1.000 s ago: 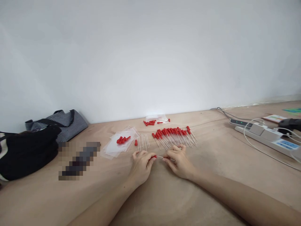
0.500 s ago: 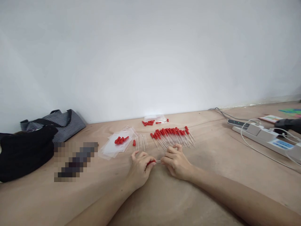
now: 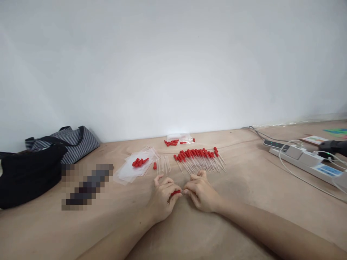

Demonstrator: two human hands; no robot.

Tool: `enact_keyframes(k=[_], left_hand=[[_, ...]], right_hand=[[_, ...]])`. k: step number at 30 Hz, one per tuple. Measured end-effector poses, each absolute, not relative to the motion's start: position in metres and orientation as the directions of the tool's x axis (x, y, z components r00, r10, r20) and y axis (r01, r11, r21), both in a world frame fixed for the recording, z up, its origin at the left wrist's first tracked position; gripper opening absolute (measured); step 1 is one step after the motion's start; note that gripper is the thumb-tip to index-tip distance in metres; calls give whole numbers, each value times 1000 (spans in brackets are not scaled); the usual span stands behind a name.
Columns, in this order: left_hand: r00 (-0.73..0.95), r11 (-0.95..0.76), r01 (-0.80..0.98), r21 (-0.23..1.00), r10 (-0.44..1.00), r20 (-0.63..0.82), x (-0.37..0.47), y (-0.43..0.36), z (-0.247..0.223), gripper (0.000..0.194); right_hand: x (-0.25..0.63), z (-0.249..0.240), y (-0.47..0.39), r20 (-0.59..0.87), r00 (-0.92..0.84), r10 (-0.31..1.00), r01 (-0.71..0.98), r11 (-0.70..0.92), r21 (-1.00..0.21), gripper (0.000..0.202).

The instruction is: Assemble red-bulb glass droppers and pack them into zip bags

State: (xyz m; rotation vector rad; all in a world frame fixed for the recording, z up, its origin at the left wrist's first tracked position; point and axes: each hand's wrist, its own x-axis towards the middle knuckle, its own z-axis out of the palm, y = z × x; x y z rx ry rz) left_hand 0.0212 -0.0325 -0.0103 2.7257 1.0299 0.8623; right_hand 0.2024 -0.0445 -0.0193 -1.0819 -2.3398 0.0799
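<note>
My left hand (image 3: 166,196) is closed around a red rubber dropper bulb (image 3: 175,193). In my right hand (image 3: 200,192), thumb and fingers pinch a thin clear dropper tube (image 3: 182,191), whose end meets the bulb's mouth between the two hands. Just beyond my right hand lies a slanted row of droppers (image 3: 195,157), red bulbs fitted on clear tubes. Several loose clear tubes (image 3: 164,164) lie beyond my left hand, with a single red bulb (image 3: 154,165) beside them. A small pile of red bulbs (image 3: 139,162) rests on flat clear plastic bags (image 3: 126,172).
More red bulbs (image 3: 171,143) lie near the wall by another plastic bag (image 3: 179,137). A white power strip (image 3: 306,163) with plugs and cables lies at right. At left are a striped bag (image 3: 81,144), black cloth (image 3: 32,177) and a blurred-out dark object (image 3: 89,186).
My hands have come closer together and slightly nearer to me. Less of the clear tube shows between them. The loose parts on the table have stayed put.
</note>
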Motion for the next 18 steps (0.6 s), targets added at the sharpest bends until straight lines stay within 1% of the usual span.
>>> enact_keyframes(k=[7, 10, 14, 18], left_hand=[[612, -759, 587, 281, 643, 460, 22, -31, -10, 9], [603, -746, 604, 282, 658, 450, 21, -27, -8, 11], [539, -701, 641, 313, 702, 466, 16, -19, -9, 9], [468, -652, 659, 374, 746, 475, 12, -14, -12, 14]], right_hand=[[202, -13, -41, 371, -536, 759, 686, 647, -333, 22], [209, -8, -40, 378, -521, 765, 685, 639, -350, 23], [226, -3, -39, 434, -469, 769, 722, 617, -313, 24], [238, -6, -39, 457, -474, 753, 737, 623, -262, 20]])
